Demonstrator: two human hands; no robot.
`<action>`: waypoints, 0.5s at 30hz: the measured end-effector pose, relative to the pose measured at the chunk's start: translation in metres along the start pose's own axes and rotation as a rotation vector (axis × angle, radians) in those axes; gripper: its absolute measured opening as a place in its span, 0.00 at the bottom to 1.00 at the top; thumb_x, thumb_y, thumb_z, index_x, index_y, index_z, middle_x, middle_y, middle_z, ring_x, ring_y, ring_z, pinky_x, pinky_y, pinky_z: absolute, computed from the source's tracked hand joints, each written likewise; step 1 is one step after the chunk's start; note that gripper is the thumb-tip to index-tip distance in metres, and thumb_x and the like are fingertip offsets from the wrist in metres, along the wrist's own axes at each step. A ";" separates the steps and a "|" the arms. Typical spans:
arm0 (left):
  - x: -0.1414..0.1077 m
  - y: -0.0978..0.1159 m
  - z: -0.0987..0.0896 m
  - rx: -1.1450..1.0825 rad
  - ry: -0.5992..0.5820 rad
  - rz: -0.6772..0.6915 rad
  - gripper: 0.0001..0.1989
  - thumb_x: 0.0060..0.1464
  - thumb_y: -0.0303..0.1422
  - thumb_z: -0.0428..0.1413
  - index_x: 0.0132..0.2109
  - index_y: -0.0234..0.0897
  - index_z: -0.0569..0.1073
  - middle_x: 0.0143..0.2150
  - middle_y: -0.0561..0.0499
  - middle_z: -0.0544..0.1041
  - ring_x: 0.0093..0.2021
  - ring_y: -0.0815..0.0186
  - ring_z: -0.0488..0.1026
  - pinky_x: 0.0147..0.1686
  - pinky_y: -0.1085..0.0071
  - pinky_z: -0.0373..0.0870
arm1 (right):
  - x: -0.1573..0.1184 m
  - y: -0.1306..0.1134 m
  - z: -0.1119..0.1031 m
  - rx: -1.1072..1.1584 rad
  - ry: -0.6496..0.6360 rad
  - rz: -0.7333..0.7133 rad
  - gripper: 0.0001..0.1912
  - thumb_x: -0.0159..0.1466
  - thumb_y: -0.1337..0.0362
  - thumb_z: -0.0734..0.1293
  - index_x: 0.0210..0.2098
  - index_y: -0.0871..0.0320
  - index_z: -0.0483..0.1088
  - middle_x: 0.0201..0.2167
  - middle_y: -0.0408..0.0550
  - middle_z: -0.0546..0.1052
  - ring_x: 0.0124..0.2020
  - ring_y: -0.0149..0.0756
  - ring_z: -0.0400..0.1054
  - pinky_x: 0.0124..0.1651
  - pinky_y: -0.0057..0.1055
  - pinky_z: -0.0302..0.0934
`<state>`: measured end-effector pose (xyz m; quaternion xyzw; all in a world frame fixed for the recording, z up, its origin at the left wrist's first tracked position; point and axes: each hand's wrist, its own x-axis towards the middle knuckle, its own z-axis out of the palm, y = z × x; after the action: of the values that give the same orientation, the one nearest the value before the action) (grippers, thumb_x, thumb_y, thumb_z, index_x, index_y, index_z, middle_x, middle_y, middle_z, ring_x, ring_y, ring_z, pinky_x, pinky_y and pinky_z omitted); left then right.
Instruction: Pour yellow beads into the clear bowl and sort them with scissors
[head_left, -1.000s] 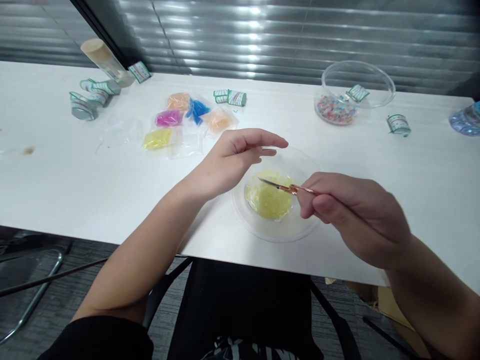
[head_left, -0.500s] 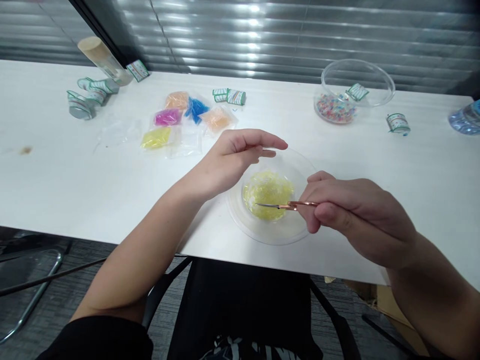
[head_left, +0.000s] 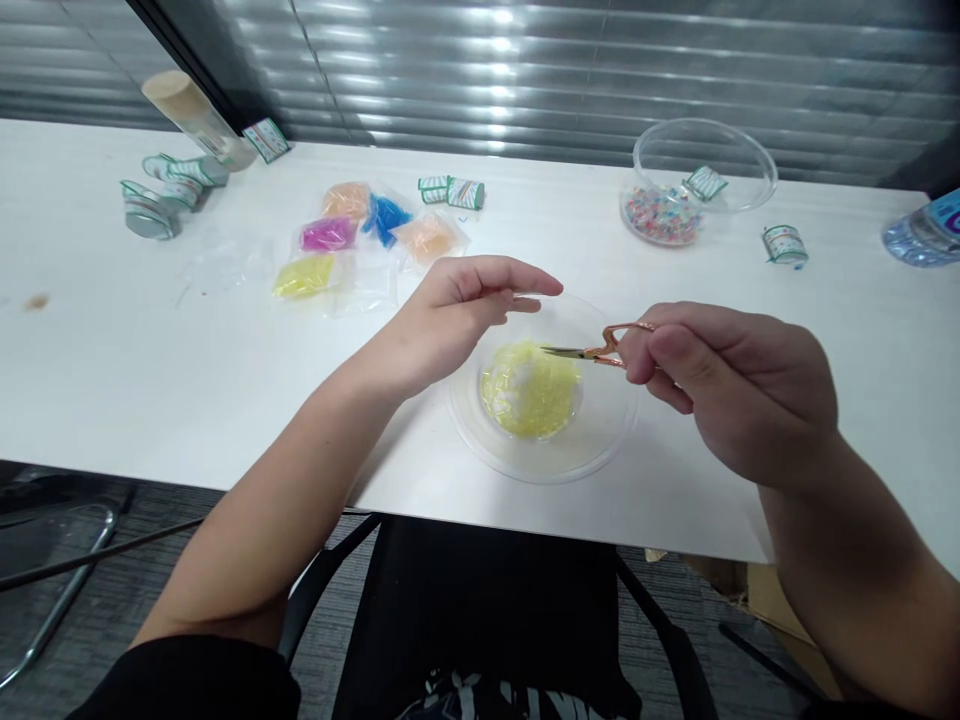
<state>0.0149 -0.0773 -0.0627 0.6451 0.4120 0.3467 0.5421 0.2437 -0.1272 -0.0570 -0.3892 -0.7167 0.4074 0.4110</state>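
Small copper-handled scissors point(head_left: 606, 350) are in my right hand point(head_left: 735, 390), held by the handles above the right side of a clear round bowl point(head_left: 600, 440). Their blades point left, slightly parted. Yellow shredded pieces point(head_left: 540, 395) lie in the middle of the bowl. My left hand point(head_left: 472, 310) is over the bowl's upper left edge, its fingers apart and pointing right, with nothing seen in it.
Bags of yellow point(head_left: 304, 275), magenta point(head_left: 328, 234), blue point(head_left: 387, 217) and orange material lie behind my left hand. A clear tub point(head_left: 660, 215) with coloured pieces stands at the back right, near a bottle point(head_left: 926, 235). Green-patterned rolls point(head_left: 465, 193) lie at the back.
My right hand has risen away from the yellow pieces with the scissors, whose blades have parted a little. My left hand has stayed nearly in place; the view has shifted slightly.
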 end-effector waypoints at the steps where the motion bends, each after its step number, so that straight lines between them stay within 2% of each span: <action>1: 0.000 0.000 0.000 0.001 -0.002 -0.005 0.15 0.57 0.24 0.51 0.46 0.40 0.78 0.50 0.53 0.78 0.53 0.60 0.75 0.57 0.60 0.68 | 0.000 0.000 0.000 0.002 0.033 -0.009 0.13 0.69 0.64 0.62 0.29 0.56 0.71 0.25 0.42 0.70 0.30 0.30 0.67 0.35 0.34 0.60; 4: 0.000 0.001 -0.001 0.011 -0.007 -0.020 0.15 0.57 0.25 0.52 0.47 0.40 0.78 0.51 0.52 0.78 0.53 0.59 0.74 0.57 0.59 0.68 | 0.000 -0.001 -0.001 0.032 0.078 -0.023 0.12 0.68 0.65 0.63 0.28 0.55 0.72 0.25 0.43 0.71 0.29 0.31 0.67 0.33 0.35 0.60; 9: 0.000 0.002 -0.001 0.012 0.013 -0.039 0.13 0.57 0.26 0.53 0.46 0.40 0.78 0.50 0.52 0.78 0.53 0.59 0.74 0.57 0.59 0.67 | -0.002 -0.001 -0.001 0.191 0.011 -0.057 0.13 0.68 0.67 0.63 0.28 0.55 0.72 0.24 0.43 0.70 0.28 0.31 0.65 0.31 0.33 0.60; 12: 0.000 0.001 0.000 0.010 0.020 -0.052 0.13 0.57 0.26 0.53 0.46 0.40 0.78 0.50 0.52 0.78 0.53 0.58 0.74 0.57 0.58 0.67 | -0.003 -0.002 0.001 0.271 -0.079 -0.115 0.11 0.69 0.68 0.61 0.30 0.55 0.72 0.25 0.44 0.71 0.28 0.31 0.64 0.29 0.32 0.59; 15: 0.001 0.000 0.001 0.007 0.025 -0.056 0.14 0.57 0.25 0.52 0.46 0.40 0.78 0.50 0.51 0.78 0.53 0.58 0.74 0.57 0.58 0.67 | -0.002 -0.006 0.002 0.287 -0.235 -0.164 0.11 0.69 0.68 0.60 0.32 0.57 0.71 0.25 0.44 0.71 0.28 0.30 0.64 0.31 0.32 0.60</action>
<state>0.0161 -0.0768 -0.0629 0.6308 0.4377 0.3381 0.5442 0.2411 -0.1319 -0.0533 -0.2169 -0.7235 0.5131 0.4077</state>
